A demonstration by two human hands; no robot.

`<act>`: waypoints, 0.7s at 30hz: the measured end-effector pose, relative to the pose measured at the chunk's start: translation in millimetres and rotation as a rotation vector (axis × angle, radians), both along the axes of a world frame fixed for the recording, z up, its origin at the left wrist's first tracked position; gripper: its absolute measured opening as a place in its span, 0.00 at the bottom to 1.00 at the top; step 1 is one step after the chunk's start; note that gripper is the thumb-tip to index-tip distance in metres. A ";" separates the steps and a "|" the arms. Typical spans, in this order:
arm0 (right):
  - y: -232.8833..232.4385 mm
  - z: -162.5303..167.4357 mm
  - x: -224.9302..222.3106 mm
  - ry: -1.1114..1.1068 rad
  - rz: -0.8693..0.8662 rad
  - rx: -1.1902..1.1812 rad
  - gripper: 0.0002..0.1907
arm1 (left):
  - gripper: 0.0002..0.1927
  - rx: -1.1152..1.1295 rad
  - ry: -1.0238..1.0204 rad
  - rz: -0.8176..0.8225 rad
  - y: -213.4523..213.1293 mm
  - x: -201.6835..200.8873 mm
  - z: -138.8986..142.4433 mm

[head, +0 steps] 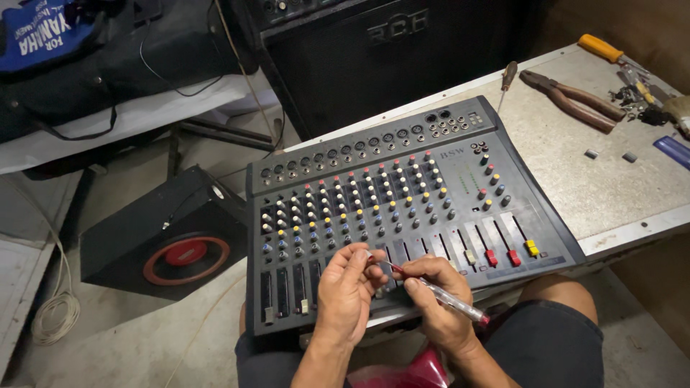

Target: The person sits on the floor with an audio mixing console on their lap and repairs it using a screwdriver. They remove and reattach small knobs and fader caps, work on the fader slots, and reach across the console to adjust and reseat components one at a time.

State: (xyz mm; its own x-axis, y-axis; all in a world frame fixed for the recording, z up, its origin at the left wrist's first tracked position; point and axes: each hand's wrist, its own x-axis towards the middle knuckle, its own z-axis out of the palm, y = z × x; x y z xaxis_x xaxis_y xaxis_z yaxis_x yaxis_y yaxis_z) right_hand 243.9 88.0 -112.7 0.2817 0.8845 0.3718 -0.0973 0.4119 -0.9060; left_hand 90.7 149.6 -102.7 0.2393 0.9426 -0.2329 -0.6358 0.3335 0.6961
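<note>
A grey audio mixer (402, 194) with rows of coloured knobs and faders rests partly on my lap and partly on a grey workbench (596, 179). My right hand (438, 302) grips a thin screwdriver (438, 291) with a clear and red handle, its tip pointing at the fader area near the mixer's front edge. My left hand (348, 287) pinches something small at the screwdriver's tip, over the faders; what it holds is too small to tell.
Brown-handled pliers (575, 97), an orange-handled tool (602, 49), a small screwdriver (507, 75) and loose small parts (632, 97) lie on the bench. A black speaker box (162, 241) sits on the floor at left. A large black speaker cabinet (388, 50) stands behind. A red bag (410, 375) lies on my lap.
</note>
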 end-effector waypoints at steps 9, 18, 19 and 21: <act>0.2 -1.7 2.5 -0.016 0.012 -0.025 0.08 | 0.11 -0.009 -0.029 0.027 1.2 4.4 -4.8; 1.5 -4.8 1.2 0.007 0.023 -0.002 0.07 | 0.12 -0.057 -0.040 0.007 4.1 -1.0 -3.7; 1.1 -4.6 1.5 0.003 0.021 -0.004 0.07 | 0.12 -0.065 -0.043 0.009 4.9 -1.2 -3.7; 0.8 -3.3 0.5 -0.005 0.018 -0.009 0.07 | 0.12 -0.079 -0.041 0.011 5.6 -2.8 -4.1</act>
State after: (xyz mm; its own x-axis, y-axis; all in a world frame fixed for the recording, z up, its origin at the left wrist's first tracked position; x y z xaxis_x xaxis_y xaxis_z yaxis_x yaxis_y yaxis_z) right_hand 244.4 88.8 -116.0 0.2641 0.8928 0.3650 -0.1000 0.4017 -0.9103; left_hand 87.9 155.2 -106.7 0.2403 0.9243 -0.2967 -0.6668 0.3792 0.6415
